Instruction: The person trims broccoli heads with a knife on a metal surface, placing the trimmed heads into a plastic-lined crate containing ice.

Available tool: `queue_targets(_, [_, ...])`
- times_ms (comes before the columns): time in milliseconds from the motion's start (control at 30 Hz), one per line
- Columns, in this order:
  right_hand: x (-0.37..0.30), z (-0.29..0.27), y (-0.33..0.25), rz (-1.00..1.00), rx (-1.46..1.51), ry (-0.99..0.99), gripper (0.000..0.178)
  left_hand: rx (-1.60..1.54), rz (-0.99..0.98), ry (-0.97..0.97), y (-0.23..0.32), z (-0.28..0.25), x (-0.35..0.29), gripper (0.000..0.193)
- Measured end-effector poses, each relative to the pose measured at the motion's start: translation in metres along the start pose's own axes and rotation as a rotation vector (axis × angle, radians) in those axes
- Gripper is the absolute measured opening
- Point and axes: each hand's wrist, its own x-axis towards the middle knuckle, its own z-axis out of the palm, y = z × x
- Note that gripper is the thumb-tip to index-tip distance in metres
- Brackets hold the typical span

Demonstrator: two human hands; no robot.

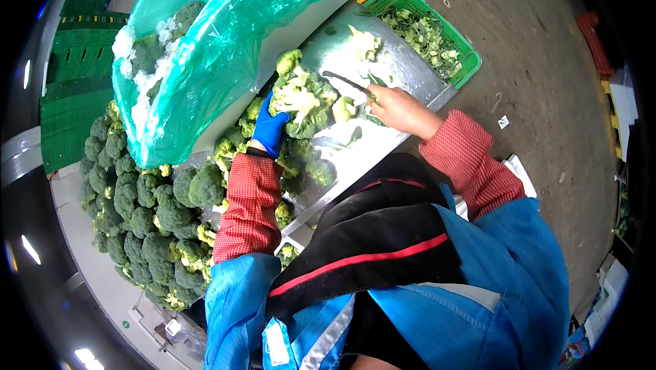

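Far left, a stack of dark green crates [78, 62] sits beyond the bench, and just nearer a big heap of broccoli heads [140, 213] crowds the left side of the pale table [102, 281]. Above that heap hangs a translucent green plastic bag [219, 35], sagging over the pile, with broccoli and white crushed ice [140, 93] showing through its lower left end. Moving right, the left hand [270, 131], in a blue glove with a red checked sleeve behind it, is clamped on a broccoli head [301, 100], holding it stem side up on the shiny metal board [383, 69]; more heads lie just beside the glove, near and left of it. Right again: the bare right hand [400, 109] is closed around the handle of a knife [347, 83], the dark blade pointing left toward the held head, its tip just beside the pale cut stem. Pale trimmings [365, 43] lie on the board beyond the blade. Far right, a bright green basket [471, 62] holds leafy offcuts [427, 35], sitting on the brown floor [547, 110].
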Motion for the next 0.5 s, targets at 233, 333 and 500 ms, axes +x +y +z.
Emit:
queue_targets(233, [-0.01, 0.01, -0.033, -0.124, -0.263, 0.089, 0.018, 0.345, 0.094, 0.038, 0.008, 0.018, -0.004, 0.083])
queue_targets(333, [-0.007, 0.018, -0.031, -0.099, -0.236, 0.09, 0.018, 0.334, 0.075, 0.054, 0.012, 0.026, -0.01, 0.083])
queue_targets(500, [0.001, 0.027, -0.032, -0.035, -0.32, 0.123, 0.018, 0.311, 0.03, 0.125, 0.009, 0.024, -0.008, 0.081])
